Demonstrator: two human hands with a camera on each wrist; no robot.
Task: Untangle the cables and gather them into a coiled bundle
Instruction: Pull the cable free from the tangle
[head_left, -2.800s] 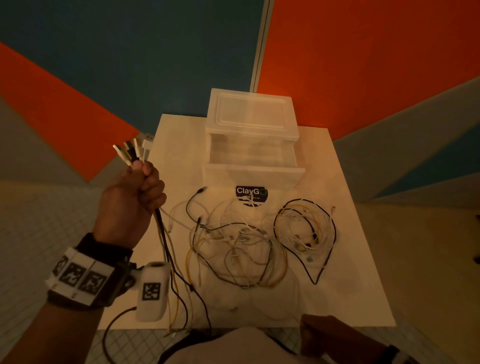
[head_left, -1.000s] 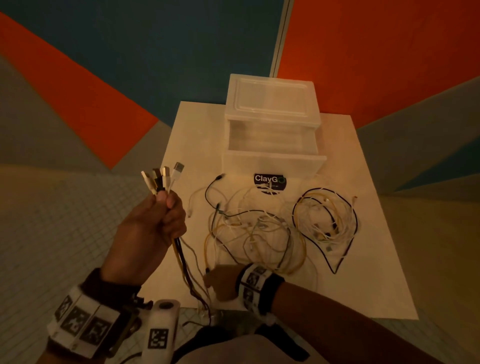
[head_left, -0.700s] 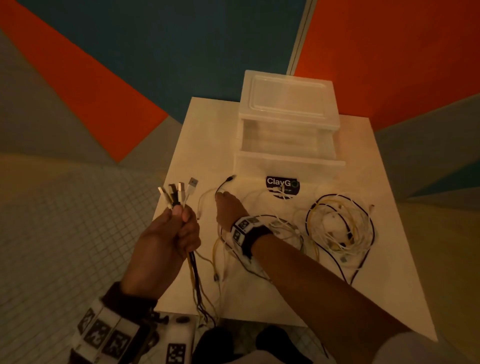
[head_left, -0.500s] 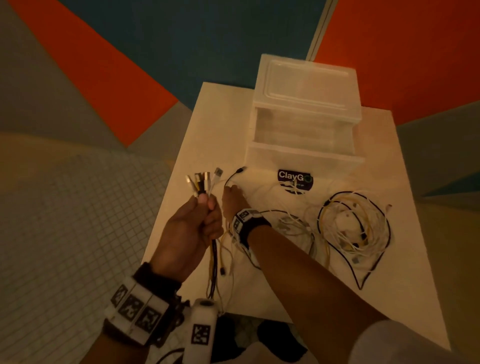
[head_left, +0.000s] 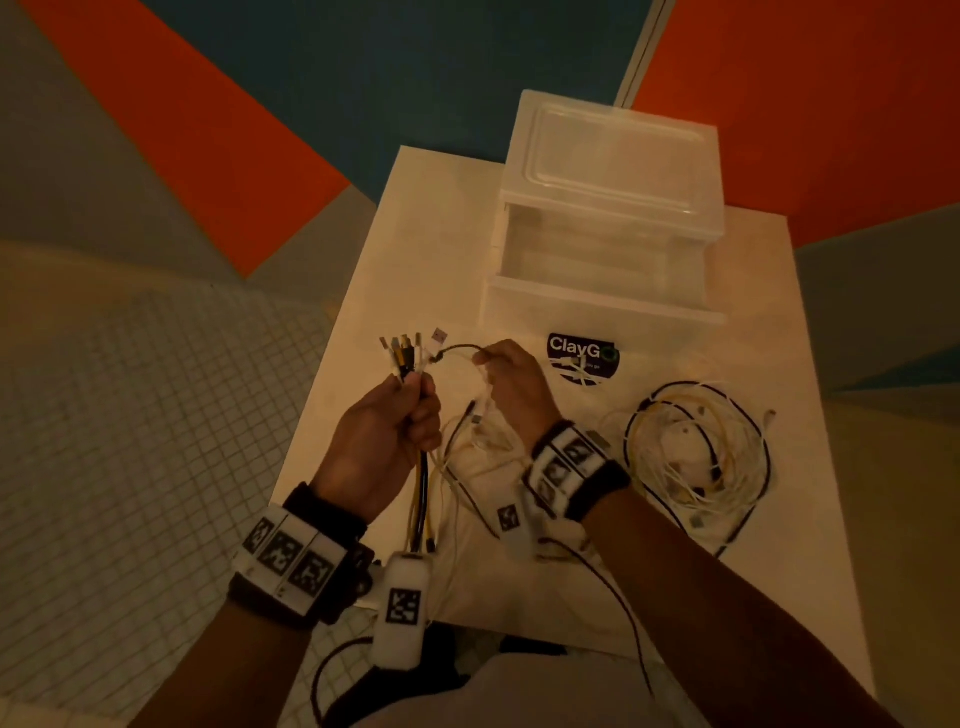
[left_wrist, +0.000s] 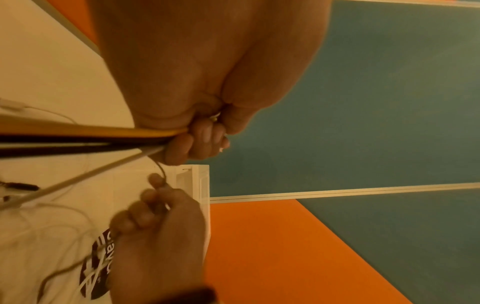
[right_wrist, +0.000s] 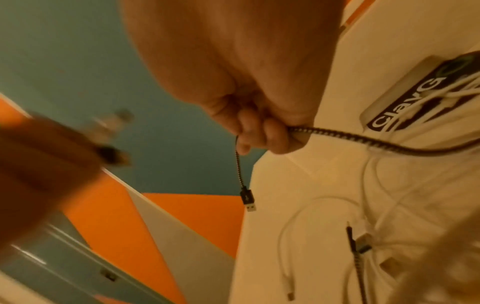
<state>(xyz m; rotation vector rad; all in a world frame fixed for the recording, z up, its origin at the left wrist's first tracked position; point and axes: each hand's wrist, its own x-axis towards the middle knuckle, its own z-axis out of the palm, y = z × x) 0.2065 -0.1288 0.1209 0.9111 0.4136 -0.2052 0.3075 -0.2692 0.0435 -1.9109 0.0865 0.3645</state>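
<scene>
My left hand grips a bunch of cable ends, plugs fanned upward, at the table's left edge; the cords trail down from the fist. My right hand pinches a black braided cable just to the right, its USB plug hanging free near the left hand's plugs. Loose white and yellow cables lie tangled under my right wrist. A second coil of white, yellow and black cables lies on the table's right side.
A clear plastic drawer box stands at the back of the white table, its drawer pulled out, with a dark ClayGo label in front. Tiled floor lies to the left; orange and blue walls stand behind.
My right hand came up from the near table edge, reached across the tangle, and picked up the black braided cable end, lifting it beside the left hand's plugs. The left hand lowered a little.
</scene>
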